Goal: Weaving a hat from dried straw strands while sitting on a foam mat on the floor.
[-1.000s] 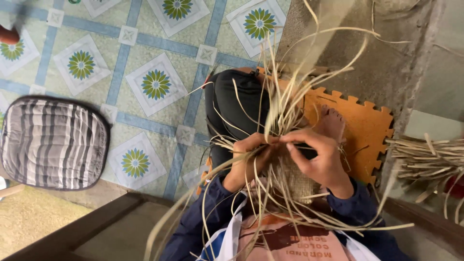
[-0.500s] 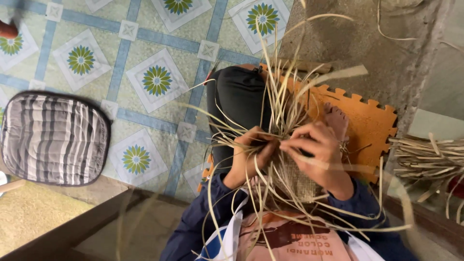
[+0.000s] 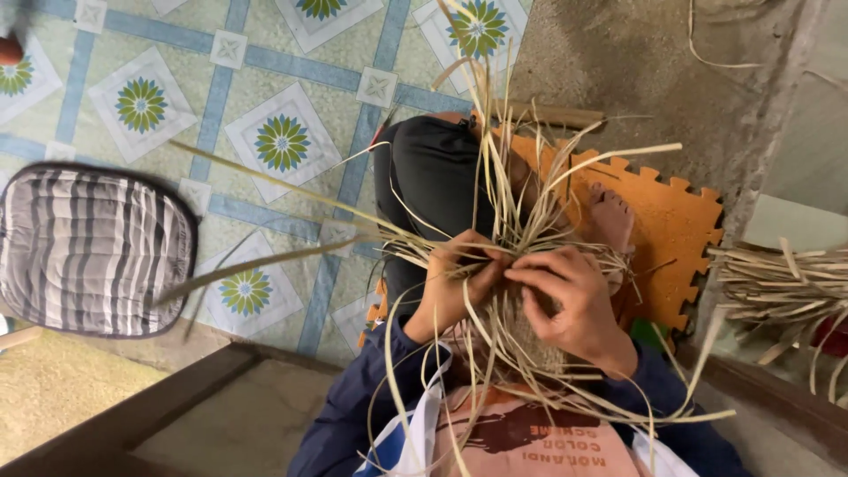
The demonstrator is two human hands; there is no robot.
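Both hands — left hand (image 3: pixel 455 283), right hand (image 3: pixel 579 305) — closed on pale straw strips (image 3: pixel 508 230), over an orange foam mat (image 3: pixel 671 230) — striped cushion (image 3: pixel 88 252) well apart.

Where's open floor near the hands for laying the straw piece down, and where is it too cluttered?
Bare tiled floor lies between the striped cushion and the dark-trousered knee; the grey concrete beyond the orange foam mat is nearly bare too. Crowded: around the left hand and right hand, where straw strands splay outward, and by the straw bundle at right.
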